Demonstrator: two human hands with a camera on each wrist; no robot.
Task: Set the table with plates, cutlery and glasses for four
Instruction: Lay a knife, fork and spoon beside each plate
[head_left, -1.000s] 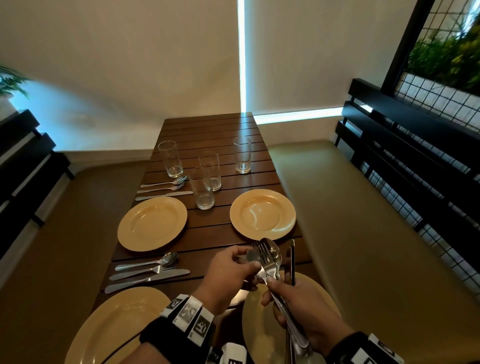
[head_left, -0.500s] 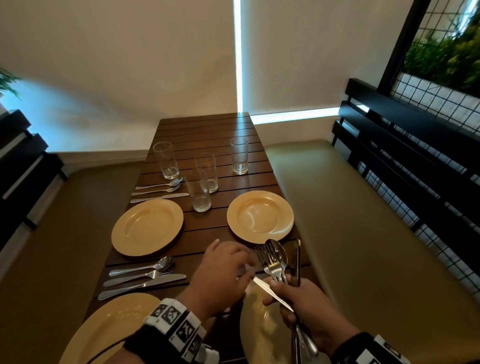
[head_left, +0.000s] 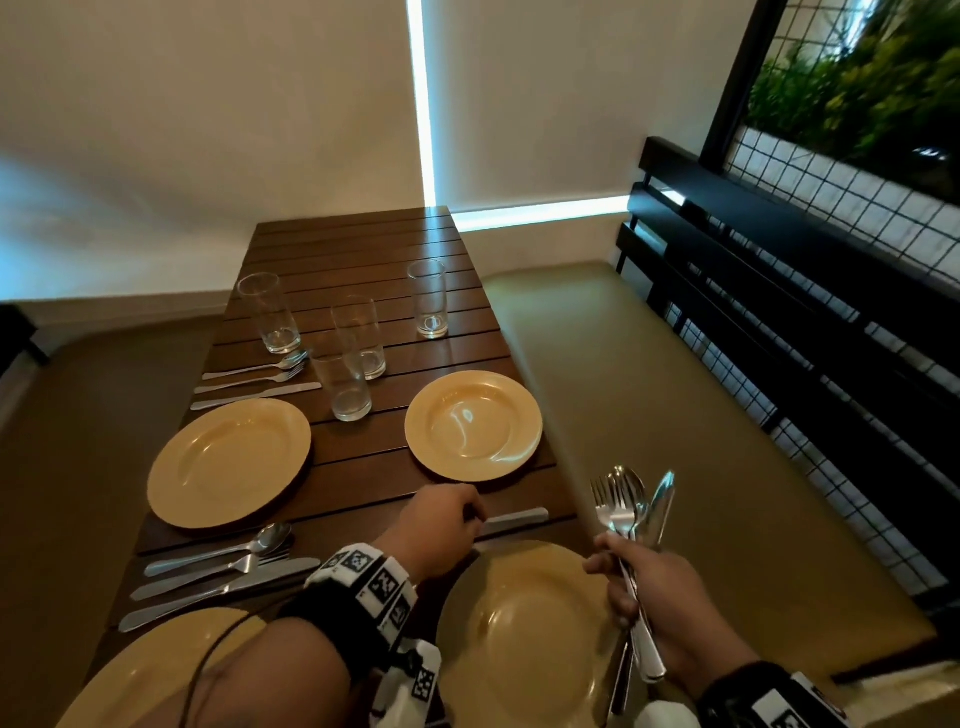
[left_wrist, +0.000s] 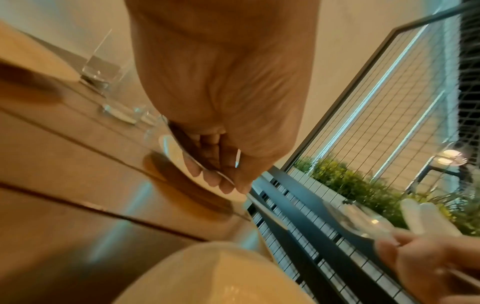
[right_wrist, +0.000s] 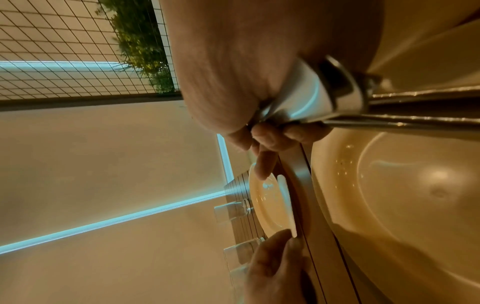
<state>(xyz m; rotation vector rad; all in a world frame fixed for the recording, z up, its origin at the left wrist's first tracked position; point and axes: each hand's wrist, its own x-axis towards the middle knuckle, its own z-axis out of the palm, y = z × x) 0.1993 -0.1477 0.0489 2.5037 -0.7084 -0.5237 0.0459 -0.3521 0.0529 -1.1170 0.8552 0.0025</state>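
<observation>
My left hand (head_left: 467, 515) pinches the handle of a table knife (head_left: 514, 519) that lies flat on the wooden table (head_left: 363, 249), between the far right plate (head_left: 472, 423) and the near right plate (head_left: 524, 639). In the left wrist view the fingers (left_wrist: 221, 179) curl down onto the table top. My right hand (head_left: 618, 564) grips a bundle of cutlery (head_left: 626, 506), forks, a spoon and a knife, tips up, just past the table's right edge. In the right wrist view the handles (right_wrist: 324, 96) sit in its fist and the knife (right_wrist: 285, 205) lies by the far plate.
Two more yellow plates stand at far left (head_left: 228, 462) and near left (head_left: 156, 670), each with a cutlery set (head_left: 254, 379) (head_left: 223, 566) beyond it. Several empty glasses (head_left: 340, 384) stand mid-table. An olive bench seat (head_left: 675, 415) and a black slatted backrest (head_left: 779, 291) run along the right.
My left hand drew one knife out of the bundle and lowered it onto the table between the two right plates. My right hand carried the remaining cutlery to the right.
</observation>
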